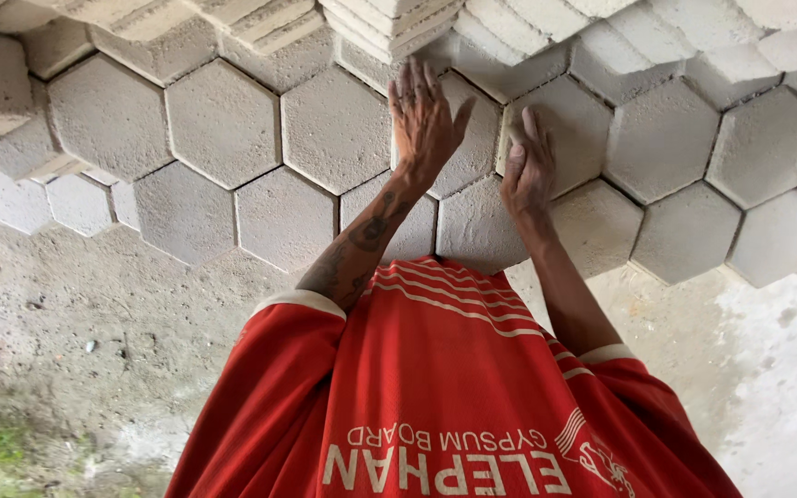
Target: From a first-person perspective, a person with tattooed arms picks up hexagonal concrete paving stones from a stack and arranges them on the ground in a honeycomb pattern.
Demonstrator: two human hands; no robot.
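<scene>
While both arms reach out from a red short-sleeved jersey (435, 387) at the bottom of the frame, a person works at a field of grey hexagonal concrete pavers (223, 124) laid edge to edge like honeycomb. At upper centre the left hand (424, 120) lies flat, fingers spread wide, on one hexagonal block (472, 138), gripping nothing. Just to its right, the right hand (529, 161) curls around the edge of the same block, thumb on top. Coarse and sandy on its face, with crisp straight edges, the block looks heavy, rigid and rough enough not to slip; opposite edges seem the natural hold, though corners may chip. Stacked pavers (389, 23) line the top of the frame, and bare packed sand (94, 304) spreads across the lower left.
</scene>
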